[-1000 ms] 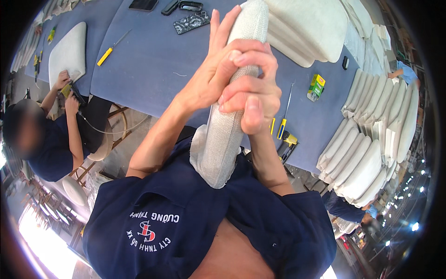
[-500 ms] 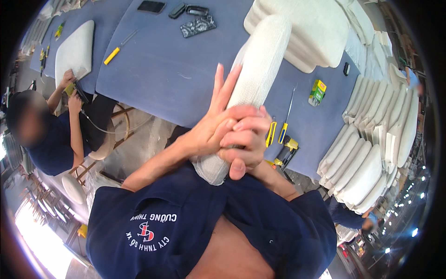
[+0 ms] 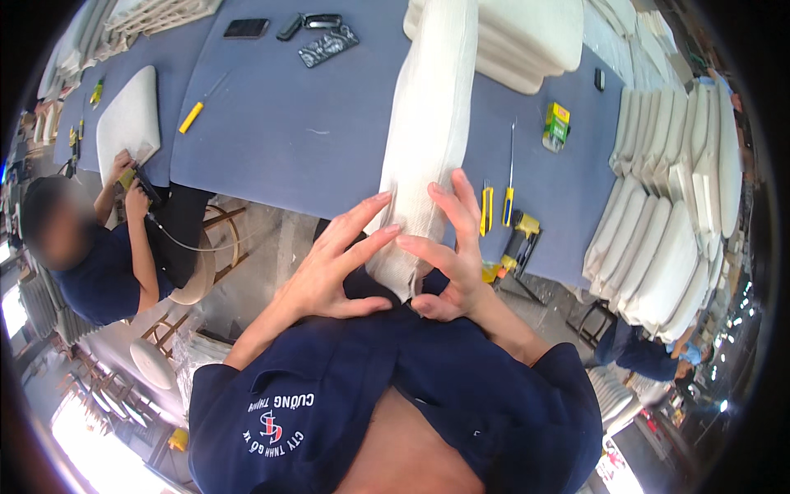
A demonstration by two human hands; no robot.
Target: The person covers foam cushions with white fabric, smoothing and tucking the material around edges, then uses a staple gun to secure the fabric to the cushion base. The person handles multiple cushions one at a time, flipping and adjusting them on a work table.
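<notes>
A long cushion covered in off-white woven fabric (image 3: 428,107) stands on its narrow edge in front of me, running from my chest out over the table. My left hand (image 3: 337,259) is at the left side of its near end, fingers spread and the tips on the fabric. On the opposite side my right hand (image 3: 453,255) is likewise open, fingertips on the cover and thumb low by the near corner. Loose fabric bunches at that corner between my two thumbs.
On the blue table (image 3: 271,123) lie a phone (image 3: 246,29), a yellow-handled screwdriver (image 3: 192,117), a yellow cutter (image 3: 486,207) and a green-yellow box (image 3: 556,127). A staple gun (image 3: 520,240) rests at the edge. Stacked cushions (image 3: 658,239) stand right; a co-worker (image 3: 99,255) sits left.
My clasped hands have come apart and now lie open on either side of the cushion's near end. The cushion has swung more upright and leftward in the picture.
</notes>
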